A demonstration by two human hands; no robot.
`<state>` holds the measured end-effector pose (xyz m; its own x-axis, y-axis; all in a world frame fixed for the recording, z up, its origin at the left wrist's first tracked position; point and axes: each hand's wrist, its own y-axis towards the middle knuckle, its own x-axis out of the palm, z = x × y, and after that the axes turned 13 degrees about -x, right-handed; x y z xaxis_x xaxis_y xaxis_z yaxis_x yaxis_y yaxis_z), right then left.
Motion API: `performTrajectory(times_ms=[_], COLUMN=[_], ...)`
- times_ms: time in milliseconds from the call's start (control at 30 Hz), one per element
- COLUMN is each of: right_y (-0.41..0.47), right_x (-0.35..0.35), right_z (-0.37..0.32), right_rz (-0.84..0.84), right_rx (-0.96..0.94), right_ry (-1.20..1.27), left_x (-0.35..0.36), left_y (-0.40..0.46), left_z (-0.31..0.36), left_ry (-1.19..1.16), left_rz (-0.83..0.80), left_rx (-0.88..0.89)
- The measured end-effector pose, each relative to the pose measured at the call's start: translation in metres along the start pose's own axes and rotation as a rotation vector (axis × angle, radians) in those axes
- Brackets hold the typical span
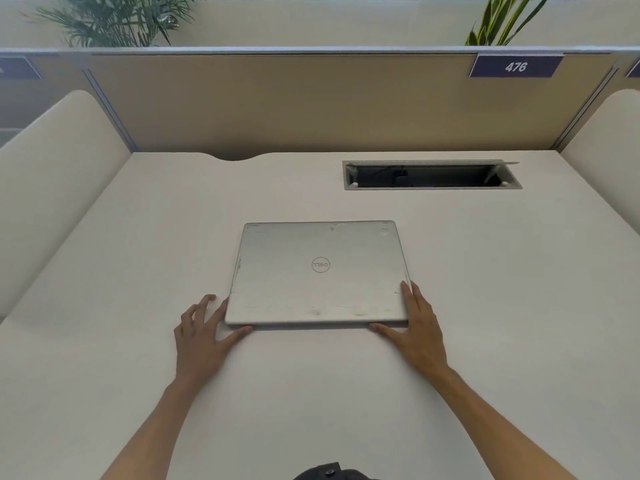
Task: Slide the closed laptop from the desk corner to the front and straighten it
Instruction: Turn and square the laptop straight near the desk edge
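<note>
- Closed silver metal laptop (318, 273), scuffed lid, round logo at centre, lies flat on the pale off-white desk (311, 393), its edges roughly square to the desk's front edge.
- Left hand (201, 332) at the laptop's near-left corner: fingers spread and uncurled, thumb tip against the front edge, one finger along the left edge, the others splayed outward on the desk.
- Right hand (417, 329) at the near-right corner: flat and unclenched, fingers laid along the right edge, thumb touching the front edge.
- Neither hand wraps the laptop; both brace its corners from outside, the laptop sitting between them.
- Beyond the right hand, well apart: grey rectangular cable hatch (431, 175) in the desk, flap raised.
- Further back, tan partition panel (277, 98) with a dark blue tag reading 476 (515, 66).
</note>
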<state>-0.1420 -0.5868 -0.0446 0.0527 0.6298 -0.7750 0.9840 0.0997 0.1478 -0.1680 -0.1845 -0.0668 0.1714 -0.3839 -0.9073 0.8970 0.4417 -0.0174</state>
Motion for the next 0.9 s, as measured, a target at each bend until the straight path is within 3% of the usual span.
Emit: performTrajectory(times_ms=[433, 900], right_y=[-0.001, 0.006], right_x=[-0.005, -0.019], right_z=[-0.006, -0.006], right_rz=[-0.03, -0.05], right_rx=[-0.006, 0.021], right_ry=[0.04, 0.168], left_x=[-0.005, -0.019], left_y=[-0.021, -0.016], left_z=[0.012, 0.017], left_ry=[-0.024, -0.223], left_rz=[-0.019, -0.094], left_rx=[-0.013, -0.042])
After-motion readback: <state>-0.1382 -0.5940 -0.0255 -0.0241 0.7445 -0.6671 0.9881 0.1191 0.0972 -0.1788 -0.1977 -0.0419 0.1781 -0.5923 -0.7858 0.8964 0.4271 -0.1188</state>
